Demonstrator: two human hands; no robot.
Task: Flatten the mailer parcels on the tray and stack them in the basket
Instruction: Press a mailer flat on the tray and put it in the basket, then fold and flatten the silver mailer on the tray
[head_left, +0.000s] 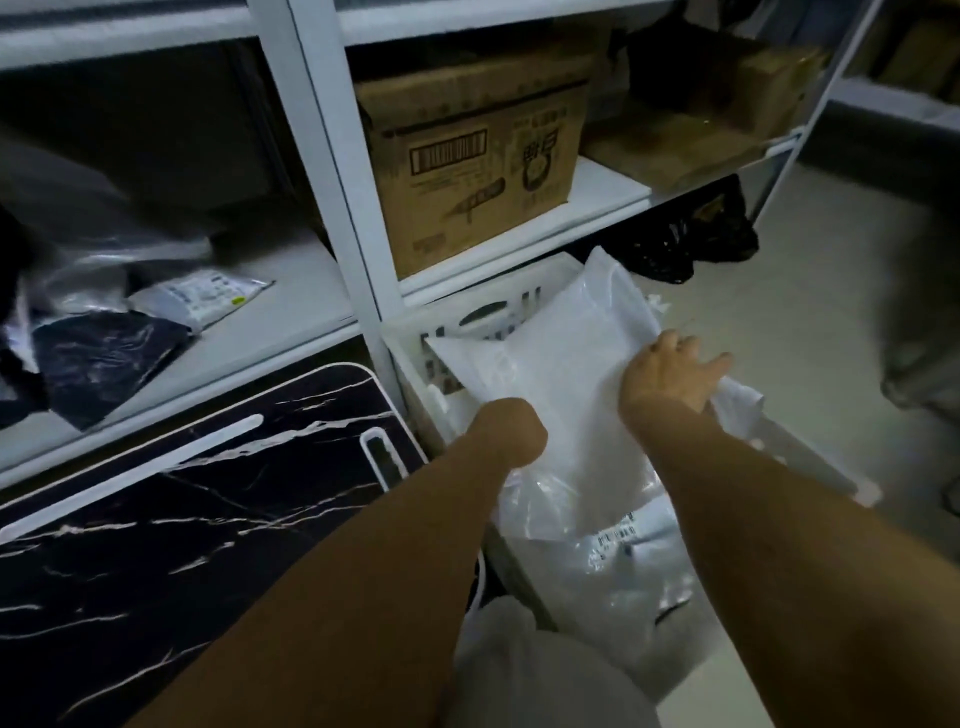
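Over the white basket (415, 338) at my two o'clock, my right hand (670, 376) grips the far edge of a white mailer (561, 374) lying atop the parcels inside. My left hand (506, 431) is tucked under its near edge; grip unclear. At nine o'clock sits the black marbled tray (182, 519).

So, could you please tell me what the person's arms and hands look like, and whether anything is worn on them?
Both forearms are bare up to the frame edge: no sleeves, gloves, watch or bracelets show. The right hand shows no rings on its visible fingers. The left hand is seen only at the wrist end, so its fingers are hidden.
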